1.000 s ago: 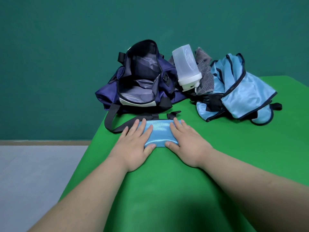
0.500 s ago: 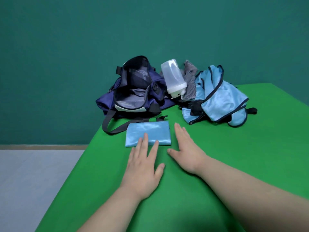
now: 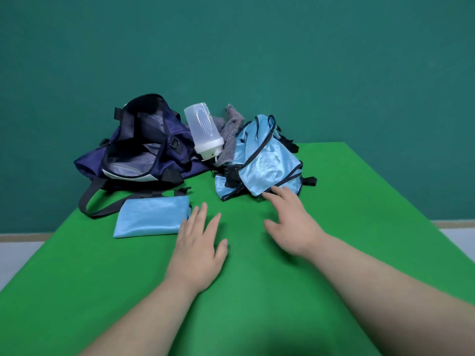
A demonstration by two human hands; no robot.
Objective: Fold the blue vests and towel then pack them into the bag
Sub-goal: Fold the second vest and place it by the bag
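Note:
A folded light-blue vest [image 3: 151, 217] lies flat on the green table in front of the open navy bag [image 3: 144, 152]. To its right sits a crumpled heap of light-blue vests [image 3: 264, 160] with black trim, and a grey towel [image 3: 230, 136] is bunched behind the heap. My left hand [image 3: 199, 242] lies flat on the table, fingers straight, just right of the folded vest. My right hand [image 3: 290, 222] stretches forward with its fingertips at the near edge of the crumpled heap, holding nothing.
A clear plastic bottle [image 3: 204, 132] with a white cap leans upside down between the bag and the towel. The bag's black strap [image 3: 90, 201] loops toward the table's left edge. The green table [image 3: 257, 291] drops off at left and right.
Both hands have come off the folded vest. The left hand slid back and to its right; the right hand reached right and forward to the crumpled heap. The camera view pulled back.

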